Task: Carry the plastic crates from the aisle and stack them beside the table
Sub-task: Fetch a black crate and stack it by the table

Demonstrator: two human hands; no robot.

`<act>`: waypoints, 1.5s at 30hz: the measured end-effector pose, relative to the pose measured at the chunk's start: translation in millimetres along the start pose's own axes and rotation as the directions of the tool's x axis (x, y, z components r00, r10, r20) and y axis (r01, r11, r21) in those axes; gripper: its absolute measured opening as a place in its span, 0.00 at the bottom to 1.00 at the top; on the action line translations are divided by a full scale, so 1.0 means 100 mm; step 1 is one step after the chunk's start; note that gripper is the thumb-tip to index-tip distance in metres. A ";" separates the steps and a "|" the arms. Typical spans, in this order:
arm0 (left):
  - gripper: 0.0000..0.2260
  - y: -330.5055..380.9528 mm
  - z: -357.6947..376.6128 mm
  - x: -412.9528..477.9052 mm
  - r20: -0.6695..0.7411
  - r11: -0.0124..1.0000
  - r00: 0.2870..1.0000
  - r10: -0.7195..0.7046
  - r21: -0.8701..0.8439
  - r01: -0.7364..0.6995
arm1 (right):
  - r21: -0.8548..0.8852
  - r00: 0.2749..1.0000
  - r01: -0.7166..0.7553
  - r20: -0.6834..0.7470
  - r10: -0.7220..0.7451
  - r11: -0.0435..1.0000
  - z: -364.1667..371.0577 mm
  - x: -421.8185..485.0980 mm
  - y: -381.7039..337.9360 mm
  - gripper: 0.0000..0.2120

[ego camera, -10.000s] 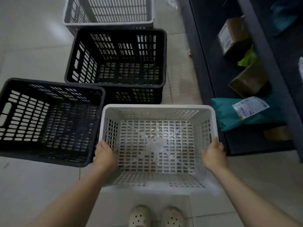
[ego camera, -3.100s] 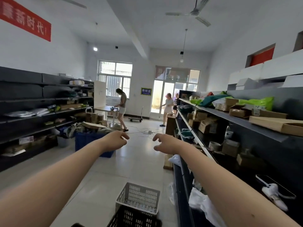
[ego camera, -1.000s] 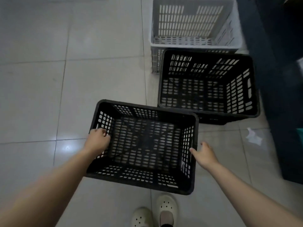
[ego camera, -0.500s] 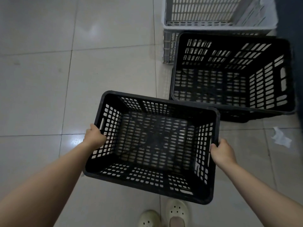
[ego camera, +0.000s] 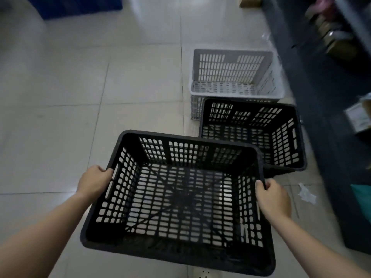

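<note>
Right now the person has a black plastic crate (ego camera: 180, 199) held up in front of them, open side up, nothing in it, the pale floor showing through its slotted bottom. Their left hand (ego camera: 93, 182) is closed around the rim on the crate's left side, next to the slot handle there, and their right hand (ego camera: 273, 199) is closed over the rim on the opposite side. Both arms reach forward from the near edge of the view. The crate sits slightly skewed, its far end overlapping the near left corner of the crate behind it, as seen from above.

Ahead of it, a second black crate (ego camera: 253, 135) stands on the tiled floor (ego camera: 80, 87), also empty. Just behind that one, at least very close to it, is a light grey crate (ego camera: 234, 75) of the same slotted kind, further down the aisle. The two stand in a row along the foot of a dark shelving unit (ego camera: 321, 97) that fills the right side of the room; a few boxes and parcels lie on its shelves, too blurred to make out. A crumpled scrap of white paper (ego camera: 306, 194) lies on the floor by the shelving, near the right hand. Something blue (ego camera: 80, 5) stands at the far left end of the floor. A pale shoe tip (ego camera: 206, 274) peeks out below the held crate.
</note>
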State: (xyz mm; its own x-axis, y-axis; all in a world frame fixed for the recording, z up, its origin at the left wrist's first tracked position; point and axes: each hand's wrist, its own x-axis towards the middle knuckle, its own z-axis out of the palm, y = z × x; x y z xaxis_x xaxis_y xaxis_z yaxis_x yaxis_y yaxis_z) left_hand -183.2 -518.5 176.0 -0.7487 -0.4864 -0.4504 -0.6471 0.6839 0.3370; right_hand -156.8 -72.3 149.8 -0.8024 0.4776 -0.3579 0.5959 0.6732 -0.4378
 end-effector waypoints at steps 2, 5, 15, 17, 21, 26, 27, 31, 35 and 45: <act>0.15 0.33 -0.56 -0.24 -0.012 0.999 1.000 0.016 0.031 -0.016 | 0.037 0.999 0.014 -0.041 -0.012 0.999 -0.54 -0.08 -0.29 0.17; 0.19 0.76 -1.28 -0.56 -0.049 0.995 0.995 0.082 0.063 -0.079 | 0.071 0.999 0.024 -0.041 -0.021 0.997 -1.36 -0.17 -0.71 0.17; 0.20 2.74 -3.91 -2.30 -0.287 0.913 0.883 0.371 -0.060 -0.403 | 0.142 0.941 0.158 -0.321 -0.105 0.977 -5.01 -1.21 -1.76 0.15; 0.19 3.06 -4.33 -2.75 -0.323 0.872 0.834 0.447 -0.051 -0.487 | 0.147 0.903 0.181 -0.417 -0.105 0.972 -5.66 -1.45 -1.82 0.15; 0.21 3.57 -4.95 -3.41 -0.316 0.790 0.757 0.572 -0.035 -0.612 | 0.189 0.836 0.207 -0.543 -0.073 0.960 -6.77 -2.12 -1.78 0.16; 0.26 4.19 -5.22 -4.19 -0.270 0.646 0.622 0.735 0.001 -0.763 | 0.234 0.738 0.201 -0.675 0.010 0.951 -7.72 -3.13 -1.26 0.15; 0.24 4.28 -5.20 -4.38 -0.258 0.619 0.602 0.755 -0.023 -0.785 | 0.248 0.723 0.186 -0.690 0.039 0.951 -7.84 -3.32 -1.10 0.15; 0.23 4.54 -4.94 -5.12 -0.198 0.515 0.513 0.836 -0.045 -0.856 | 0.284 0.662 0.063 -0.729 0.173 0.957 -8.15 -4.06 -0.37 0.14; 0.20 4.71 -4.52 -5.95 -0.065 0.417 0.429 0.901 -0.146 -0.897 | 0.282 0.585 -0.099 -0.759 0.285 0.954 -8.37 -4.77 0.42 0.12; 0.17 5.37 -3.16 -8.36 0.238 0.273 0.193 0.952 -0.375 -0.886 | 0.350 0.386 -0.423 -0.765 0.516 0.836 -9.01 -6.29 2.79 0.14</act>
State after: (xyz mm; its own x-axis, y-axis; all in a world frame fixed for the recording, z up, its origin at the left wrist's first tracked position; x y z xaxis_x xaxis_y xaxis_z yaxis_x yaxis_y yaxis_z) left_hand 49.8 84.1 995.2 -0.7262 0.6865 0.0371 0.4323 0.4139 0.8011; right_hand 485.6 324.1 995.8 -0.0262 0.9634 0.2668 0.8487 0.1625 -0.5033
